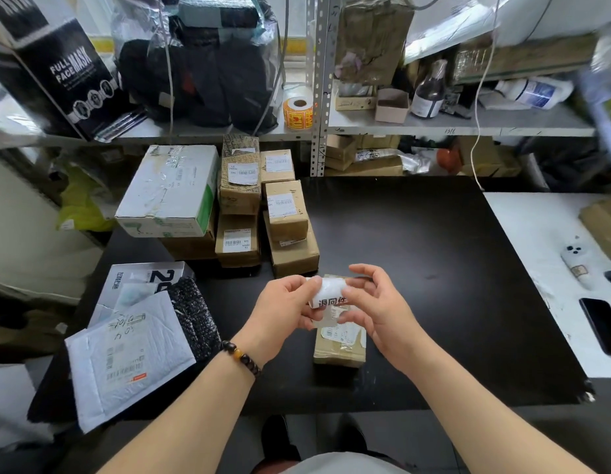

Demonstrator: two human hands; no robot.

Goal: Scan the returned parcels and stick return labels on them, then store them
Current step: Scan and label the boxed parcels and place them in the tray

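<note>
Grip: left hand and right hand each pinch 1 end of white return label with black print, just above small brown cardboard parcel lying on black desk. Likely peeling backing; label held over target for quick sticking.

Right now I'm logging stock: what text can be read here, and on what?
"FULL FACE MASK": tall black cardboard box, upper left.
"退回件": white paper label held between left hand and right hand.
"20": flat white box.
Barcode labels on the brown cardboard parcels: too small to read.
</note>
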